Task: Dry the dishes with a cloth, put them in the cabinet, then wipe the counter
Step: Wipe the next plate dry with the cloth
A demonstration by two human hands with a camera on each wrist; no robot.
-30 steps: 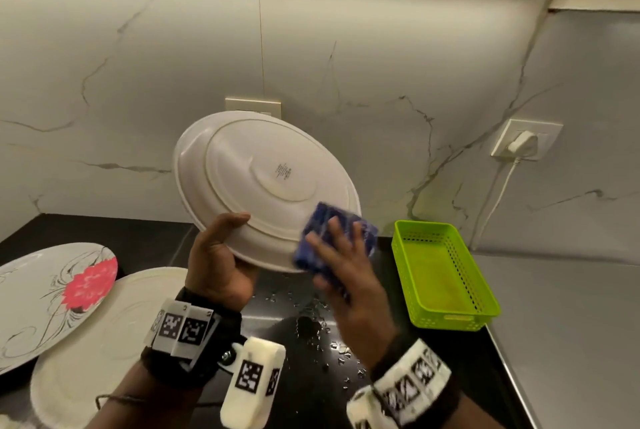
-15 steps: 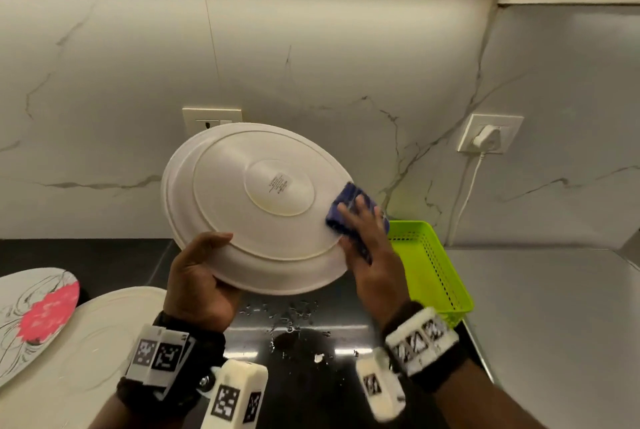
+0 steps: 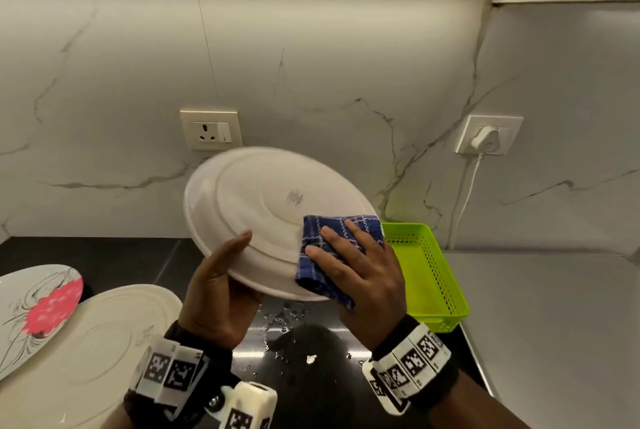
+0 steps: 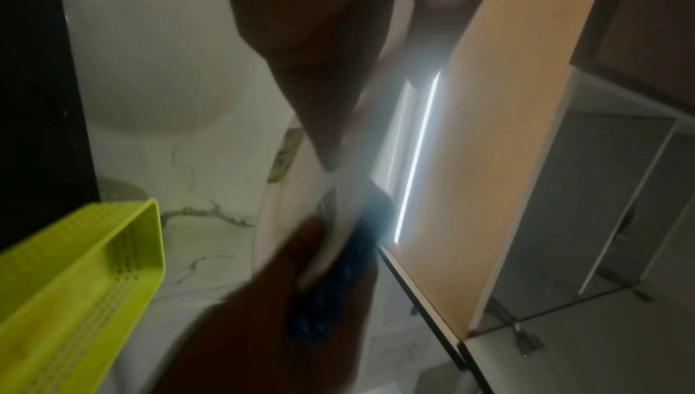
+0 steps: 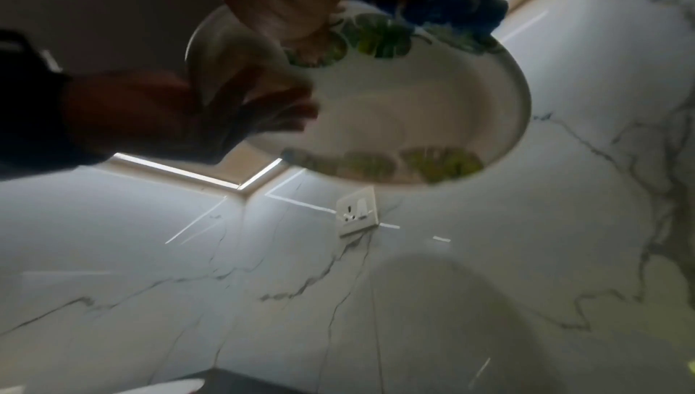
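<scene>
Now the blue checked cloth [image 3: 332, 252] slides down — a moment ago it sat at the right rim of the white dinner plate [image 3: 273, 206], and it is now on the lower right of the plate's underside, folded over the edge. The right hand [image 3: 360, 272] presses it flat with fingers spread on top; the right wrist view shows the thumb [image 5: 300, 28] on the leaf-printed face, so the rim is pinched through the cloth. The left hand [image 3: 221, 290] grips the plate's lower left edge, thumb on the back, fingers behind, holding it tilted above the table [image 3: 311, 383], in front of the wall socket [image 3: 210, 130].

Water drops [image 3: 287, 316] lie on the table directly below the plate. Left of the plate, a plain white plate [image 3: 86, 352] and a red-flower plate [image 3: 38, 307] wait on the table; a green basket [image 3: 426, 269] sits to its right.

My read: the back is nearly wiped, so this plate is close to ready for the cabinet, while two more dishes and the table wipe remain.
</scene>
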